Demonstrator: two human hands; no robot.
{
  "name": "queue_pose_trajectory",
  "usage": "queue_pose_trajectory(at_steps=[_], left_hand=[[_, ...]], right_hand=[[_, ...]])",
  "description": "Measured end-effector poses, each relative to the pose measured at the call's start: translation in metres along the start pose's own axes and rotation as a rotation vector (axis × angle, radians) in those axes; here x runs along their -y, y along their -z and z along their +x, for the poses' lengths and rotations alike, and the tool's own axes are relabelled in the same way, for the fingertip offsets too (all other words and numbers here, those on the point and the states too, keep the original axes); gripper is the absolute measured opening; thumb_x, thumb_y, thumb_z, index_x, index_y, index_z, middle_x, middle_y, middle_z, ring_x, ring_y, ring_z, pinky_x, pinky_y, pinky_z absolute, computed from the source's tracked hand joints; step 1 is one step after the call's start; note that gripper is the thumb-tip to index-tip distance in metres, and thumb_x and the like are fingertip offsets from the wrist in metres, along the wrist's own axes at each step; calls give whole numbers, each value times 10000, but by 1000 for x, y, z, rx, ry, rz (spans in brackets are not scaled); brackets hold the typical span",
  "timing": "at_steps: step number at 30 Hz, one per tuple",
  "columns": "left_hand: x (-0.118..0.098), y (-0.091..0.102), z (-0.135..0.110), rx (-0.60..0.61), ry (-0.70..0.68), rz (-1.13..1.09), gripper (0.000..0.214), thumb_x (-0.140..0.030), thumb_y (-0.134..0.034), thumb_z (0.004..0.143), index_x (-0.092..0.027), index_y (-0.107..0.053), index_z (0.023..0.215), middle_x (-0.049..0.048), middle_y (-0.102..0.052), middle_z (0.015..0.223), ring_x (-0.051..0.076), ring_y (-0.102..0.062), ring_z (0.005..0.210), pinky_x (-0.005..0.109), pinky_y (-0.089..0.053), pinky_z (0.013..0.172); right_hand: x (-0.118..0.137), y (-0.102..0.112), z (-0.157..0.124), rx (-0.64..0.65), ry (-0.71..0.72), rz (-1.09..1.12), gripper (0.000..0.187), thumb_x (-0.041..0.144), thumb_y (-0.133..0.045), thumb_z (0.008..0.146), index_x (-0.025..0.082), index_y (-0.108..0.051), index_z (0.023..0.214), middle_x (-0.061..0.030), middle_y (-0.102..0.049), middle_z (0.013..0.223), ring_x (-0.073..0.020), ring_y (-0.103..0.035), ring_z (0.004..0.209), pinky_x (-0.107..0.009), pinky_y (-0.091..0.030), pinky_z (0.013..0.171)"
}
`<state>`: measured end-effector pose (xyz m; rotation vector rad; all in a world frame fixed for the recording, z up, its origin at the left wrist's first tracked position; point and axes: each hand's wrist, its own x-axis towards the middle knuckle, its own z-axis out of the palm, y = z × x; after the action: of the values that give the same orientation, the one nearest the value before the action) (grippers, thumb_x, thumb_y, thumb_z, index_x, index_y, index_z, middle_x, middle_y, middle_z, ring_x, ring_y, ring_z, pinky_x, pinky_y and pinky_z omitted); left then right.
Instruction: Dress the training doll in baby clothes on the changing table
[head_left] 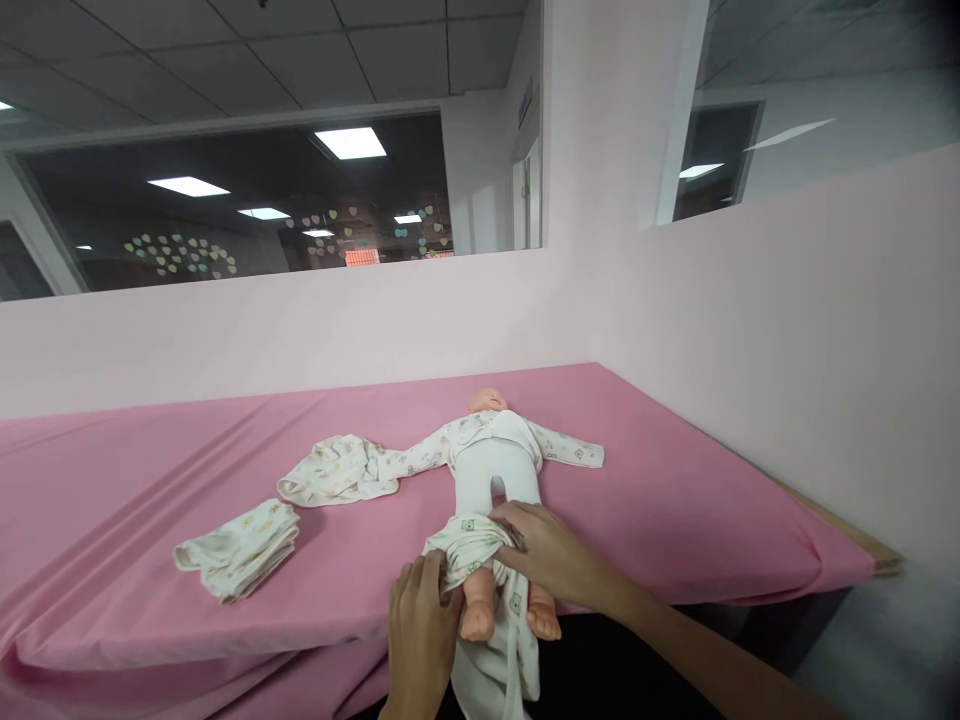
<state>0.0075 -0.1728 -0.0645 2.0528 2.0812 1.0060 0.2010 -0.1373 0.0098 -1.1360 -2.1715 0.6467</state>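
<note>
A baby doll lies on its back, head toward the wall and bare feet toward me. It has on a printed long-sleeved top and white leggings. Printed baby trousers are bunched around one lower leg, with that foot showing below; the rest hangs down past the table edge. My left hand is closed on the bunched cloth at its left side. My right hand pinches the same cloth from the right, between the doll's legs.
A crumpled printed garment lies beside the doll's sleeve. A folded printed cloth sits nearer at the left. The pink sheet covers the table, which meets the wall at the back and right.
</note>
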Motion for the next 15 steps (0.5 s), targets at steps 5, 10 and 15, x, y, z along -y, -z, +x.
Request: queue_pose_trajectory(at_steps=[5, 10, 15], left_hand=[[12, 9, -5, 119, -89, 144, 249, -197, -413, 875, -206, -617, 1018, 90, -640, 1046, 280, -549, 966, 437, -401, 845], [-15, 46, -14, 133, 9, -141, 354, -377, -404, 934, -245, -506, 1246, 77, -544, 1229, 242, -480, 1162, 422, -403, 978], [-56, 48, -16, 166, -385, -48, 381, -310, -534, 875, -275, -558, 1254, 81, -554, 1238, 260, -512, 1124, 391, -450, 935]], right_hand=[[-15, -13, -29, -134, -43, 1, 225, 286, -511, 863, 212, -576, 1065, -54, -599, 1089, -200, -538, 1038, -328, -409, 904], [-56, -43, -90, -300, -269, 168, 283, 437, -400, 927, 214, -573, 952, -63, -634, 943, -216, -588, 938, -357, -448, 887], [-84, -101, -116, -84, -401, 392, 556, 535, -614, 755, 189, -567, 1187, -124, -644, 1137, -287, -606, 1072, -403, -459, 932]])
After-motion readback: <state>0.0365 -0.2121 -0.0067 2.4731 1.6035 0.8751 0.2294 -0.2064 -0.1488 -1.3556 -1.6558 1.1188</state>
